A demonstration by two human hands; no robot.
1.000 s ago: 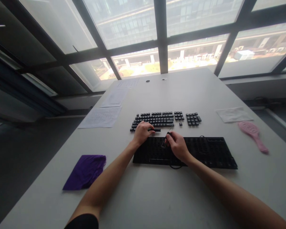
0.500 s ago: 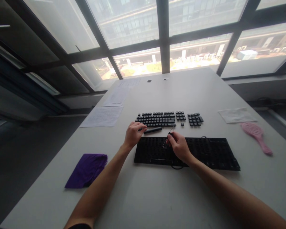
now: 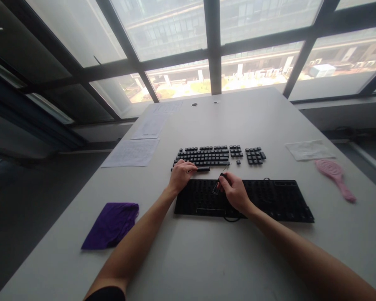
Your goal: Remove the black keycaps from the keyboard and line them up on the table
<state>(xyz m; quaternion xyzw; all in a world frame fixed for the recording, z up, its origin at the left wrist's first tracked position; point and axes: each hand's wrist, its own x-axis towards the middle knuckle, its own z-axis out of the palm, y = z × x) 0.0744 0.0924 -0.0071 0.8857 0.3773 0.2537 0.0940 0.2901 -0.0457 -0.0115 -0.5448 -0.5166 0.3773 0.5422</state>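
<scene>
My left hand (image 3: 181, 174) is closed at the left end of a long black space bar keycap (image 3: 203, 169), its fingertips on that end. Other black keycaps (image 3: 207, 158) lie in keyboard-like rows just beyond it; my fingers hide some on the left. My right hand (image 3: 236, 192) grips a keycap puller (image 3: 220, 180) with a dark handle and thin wire loops, held above the keyboard. That black keyboard (image 3: 275, 202) lies flat below both hands, its key area stripped of most caps. A keypad block of loose keycaps (image 3: 255, 156) sits to the right.
A folded purple cloth (image 3: 111, 225) lies left of my left forearm. Printed papers (image 3: 130, 153) run along the left edge of the white table (image 3: 207, 263). On the right are a white tissue-like sheet (image 3: 310, 150) and a pink hairbrush (image 3: 335, 175). Windows stand beyond the far edge.
My left hand has moved slightly right onto the end of the space bar, which now lies straighter, in line with the rows. My right hand keeps the puller in nearly the same place.
</scene>
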